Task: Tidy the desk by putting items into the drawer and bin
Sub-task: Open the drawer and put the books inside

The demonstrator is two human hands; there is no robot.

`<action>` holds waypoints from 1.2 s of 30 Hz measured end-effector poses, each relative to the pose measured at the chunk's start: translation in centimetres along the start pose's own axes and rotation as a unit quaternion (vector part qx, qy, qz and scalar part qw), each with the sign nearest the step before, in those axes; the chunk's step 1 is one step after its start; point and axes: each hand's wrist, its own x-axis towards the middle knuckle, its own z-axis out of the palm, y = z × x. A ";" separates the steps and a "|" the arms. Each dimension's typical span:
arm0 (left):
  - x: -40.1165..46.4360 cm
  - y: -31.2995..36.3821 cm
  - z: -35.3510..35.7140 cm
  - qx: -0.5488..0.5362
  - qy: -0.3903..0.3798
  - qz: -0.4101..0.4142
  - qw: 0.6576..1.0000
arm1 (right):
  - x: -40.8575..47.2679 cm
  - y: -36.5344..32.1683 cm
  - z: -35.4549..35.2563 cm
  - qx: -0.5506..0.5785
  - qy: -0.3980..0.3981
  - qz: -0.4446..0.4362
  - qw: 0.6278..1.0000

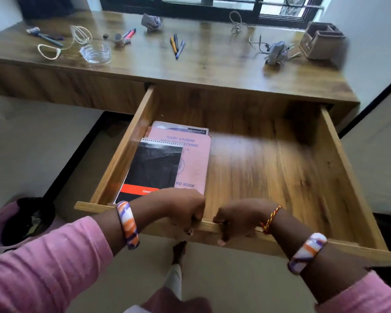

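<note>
The wooden drawer (269,159) stands pulled far out from under the desk (212,64). My left hand (181,208) and my right hand (239,215) both grip its front edge, fingers curled over the rim. In the drawer's left part lie a pink record book (194,163) and, on top of it, a black spiral notebook (154,168). On the desk lie pens (177,46), crumpled paper (151,21), a second crumpled paper (277,53), a glass ashtray (95,53) and white cord (63,45). A pink bin (0,222) with a black liner stands on the floor at the left.
A brown desk organizer (321,40) sits at the desk's far right by the window. Twine (238,24) and more pens (129,35) lie near the back. My foot (178,251) shows under the drawer. White walls close in on both sides.
</note>
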 end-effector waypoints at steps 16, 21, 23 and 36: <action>5.6 -3.9 -7.4 0.109 0.070 -0.076 0.989 | 3.6 5.7 -6.6 0.028 0.071 0.020 0.997; 8.7 -6.5 -11.2 0.128 0.089 -0.094 0.983 | 5.9 9.1 -10.1 0.022 0.126 0.043 0.991; 10.3 -7.9 -12.6 0.129 0.098 -0.096 0.982 | 7.2 10.5 -11.1 0.023 0.159 0.061 0.985; 18.5 -15.4 -22.4 0.138 0.161 -0.150 0.966 | 12.0 17.9 -17.5 -0.001 0.348 0.171 0.922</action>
